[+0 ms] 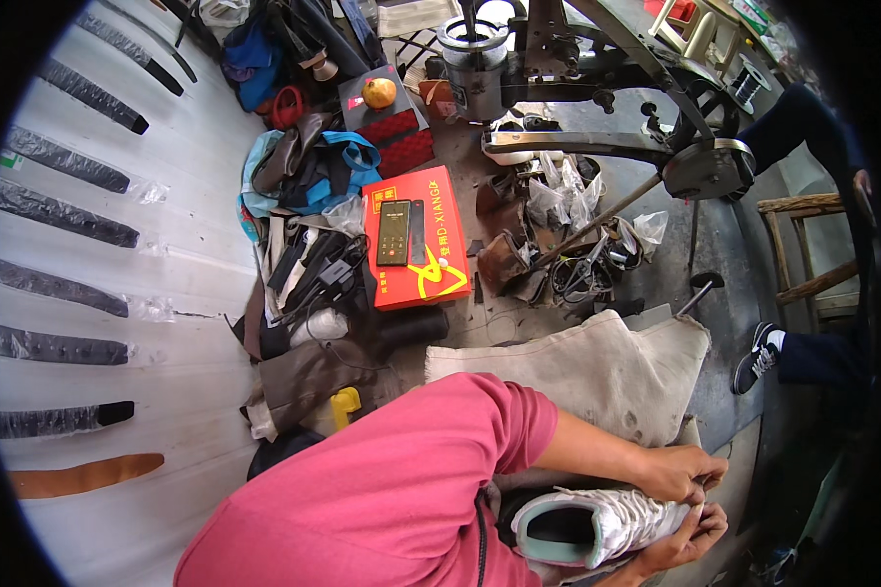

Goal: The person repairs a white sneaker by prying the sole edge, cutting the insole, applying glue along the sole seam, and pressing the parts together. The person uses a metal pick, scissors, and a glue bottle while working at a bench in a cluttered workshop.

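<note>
A white lace-up sneaker (628, 523) with a pale green lining lies at the lower right, its opening toward the left and its toe toward the right. My left hand (683, 474) reaches over from a pink sleeve and pinches at the far side of the toe. On the near side of the toe, my right hand (690, 538) is closed with its thumb and fingers against the shoe. Both hands' fingertips meet close together there. Whether a small thing sits between them cannot be made out. A beige cloth (578, 377) is spread beyond the shoe.
A red box (448, 235) carries a phone (394, 233). An old sewing machine (597, 93) stands at the back, near bags and scraps. Wrapped dark strips (59, 210) hang on the left wall. Another person's shoe (757, 360) and a wooden stool (812, 245) are at right.
</note>
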Tool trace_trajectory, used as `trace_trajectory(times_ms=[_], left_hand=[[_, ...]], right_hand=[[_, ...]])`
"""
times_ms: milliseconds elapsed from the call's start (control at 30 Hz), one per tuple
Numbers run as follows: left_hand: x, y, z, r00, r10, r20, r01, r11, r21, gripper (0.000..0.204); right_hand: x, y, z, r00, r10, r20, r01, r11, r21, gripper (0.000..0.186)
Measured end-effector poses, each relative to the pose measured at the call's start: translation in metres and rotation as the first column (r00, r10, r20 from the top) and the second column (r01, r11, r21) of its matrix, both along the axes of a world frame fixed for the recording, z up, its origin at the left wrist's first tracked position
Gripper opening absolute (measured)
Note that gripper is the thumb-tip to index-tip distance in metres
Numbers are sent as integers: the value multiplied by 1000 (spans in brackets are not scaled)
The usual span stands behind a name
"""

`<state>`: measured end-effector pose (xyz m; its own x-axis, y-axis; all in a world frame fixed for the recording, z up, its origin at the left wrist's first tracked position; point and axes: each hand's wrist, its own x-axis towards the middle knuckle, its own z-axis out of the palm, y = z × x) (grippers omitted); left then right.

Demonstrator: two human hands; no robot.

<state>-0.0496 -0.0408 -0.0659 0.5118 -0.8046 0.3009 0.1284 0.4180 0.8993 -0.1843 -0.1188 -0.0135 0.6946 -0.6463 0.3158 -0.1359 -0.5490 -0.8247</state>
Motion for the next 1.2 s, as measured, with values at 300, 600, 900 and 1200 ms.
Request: trace_trajectory(times_ms=[300, 600, 900, 1200], left_hand=[[0, 0, 0, 1000, -10, -20, 10, 1000, 1, 26], [-1, -2, -2, 1000, 7, -11, -7, 1000, -20, 27], [-1, -1, -1, 1000, -6, -12, 6, 1000, 1, 26], [1, 3, 1, 1000, -22, -13, 23, 1000, 20, 25]], right_hand=[[1, 1, 0, 999, -41, -19, 41, 999, -12, 26], [1, 1, -1, 1000, -21, -17, 21, 1000, -12, 27], [2, 4, 0, 998, -56, -17, 55, 998, -12, 27], [5, 8, 4, 999, -35, 3, 35, 999, 7, 28]])
